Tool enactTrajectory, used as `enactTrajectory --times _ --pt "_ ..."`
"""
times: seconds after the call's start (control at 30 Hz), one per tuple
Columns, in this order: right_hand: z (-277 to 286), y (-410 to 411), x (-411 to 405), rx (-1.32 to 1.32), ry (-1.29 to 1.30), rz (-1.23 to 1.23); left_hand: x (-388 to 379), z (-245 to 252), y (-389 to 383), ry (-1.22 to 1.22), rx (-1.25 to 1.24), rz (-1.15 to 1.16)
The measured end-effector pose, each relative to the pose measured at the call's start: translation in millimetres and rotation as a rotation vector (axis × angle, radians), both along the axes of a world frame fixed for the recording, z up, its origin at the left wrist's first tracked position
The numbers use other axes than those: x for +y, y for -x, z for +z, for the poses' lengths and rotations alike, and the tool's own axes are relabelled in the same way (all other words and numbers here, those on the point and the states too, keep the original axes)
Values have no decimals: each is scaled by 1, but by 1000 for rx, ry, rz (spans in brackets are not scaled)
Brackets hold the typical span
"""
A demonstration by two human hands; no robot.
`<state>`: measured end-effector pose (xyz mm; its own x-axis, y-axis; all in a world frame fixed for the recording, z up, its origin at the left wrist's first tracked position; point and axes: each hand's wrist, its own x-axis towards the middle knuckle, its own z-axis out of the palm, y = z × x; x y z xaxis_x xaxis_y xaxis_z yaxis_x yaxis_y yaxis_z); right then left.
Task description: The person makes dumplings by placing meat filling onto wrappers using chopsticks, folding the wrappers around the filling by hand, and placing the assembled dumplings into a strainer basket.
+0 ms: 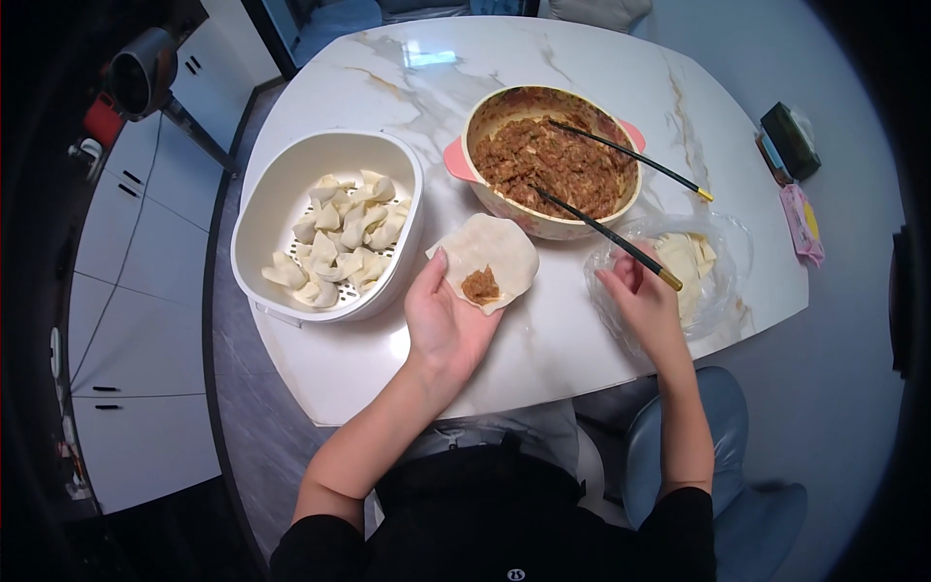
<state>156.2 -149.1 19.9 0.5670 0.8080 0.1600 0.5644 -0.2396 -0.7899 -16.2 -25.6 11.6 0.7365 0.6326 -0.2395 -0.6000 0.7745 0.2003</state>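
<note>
A round dough wrapper (502,244) lies on my left hand (451,313), with my thumb over its left edge. A small lump of minced filling (480,286) sits near the wrapper's lower edge. My right hand (640,284) is at the gold-tipped end of a black chopstick (604,229); whether the fingers grip it is unclear. That chopstick leans over the rim of a pink-handled bowl (556,227) of minced filling (542,164). Farther right, a second black chopstick (633,153) leans on the rim. Beside my right hand, stacked wrappers (684,262) lie in a clear plastic bag (727,240).
A white oval basket (251,218) with several folded dumplings (349,225) stands left on the marble-patterned table (509,356). A tissue box (789,142) and a pink packet (802,224) are at the right edge. A blue chair (727,451) stands at the lower right.
</note>
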Motion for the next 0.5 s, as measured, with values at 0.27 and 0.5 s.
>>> enactTrajectory --times 0.27,0.5 --pt "1 66 5 -476 -315 310 -16 3 -5 -14 5 -58" --pt "1 83 17 -456 -304 317 -24 4 -3 -93 74 -56"
